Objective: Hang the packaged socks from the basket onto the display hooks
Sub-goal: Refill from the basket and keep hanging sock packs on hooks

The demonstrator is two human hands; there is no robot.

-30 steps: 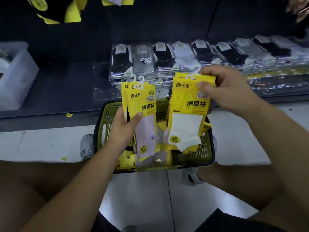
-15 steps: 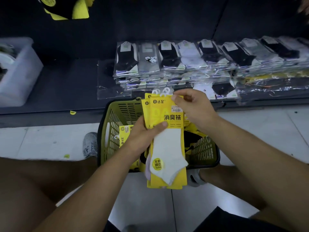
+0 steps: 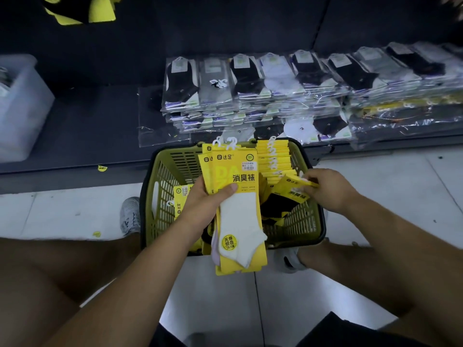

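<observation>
My left hand (image 3: 205, 209) grips a small stack of yellow sock packs (image 3: 235, 196), a white sock on the front one, held upright over the green basket (image 3: 175, 166). My right hand (image 3: 328, 189) reaches into the basket's right side and pinches the top edge of another yellow pack (image 3: 294, 190) with a black sock. A row of more yellow packs (image 3: 273, 156) stands at the basket's back right, white hanger hooks up. No display hooks show; yellow packs (image 3: 82, 11) hang at the top left.
Clear-wrapped sock bundles (image 3: 275, 88) are stacked on the dark low shelf behind the basket. A translucent plastic bin (image 3: 20, 108) sits at the left. My knees and grey shoes (image 3: 130, 216) flank the basket on the white tiled floor.
The white-sock pack went from my right hand onto the stack in my left. My right hand then dropped into the basket and took hold of a black-sock pack.
</observation>
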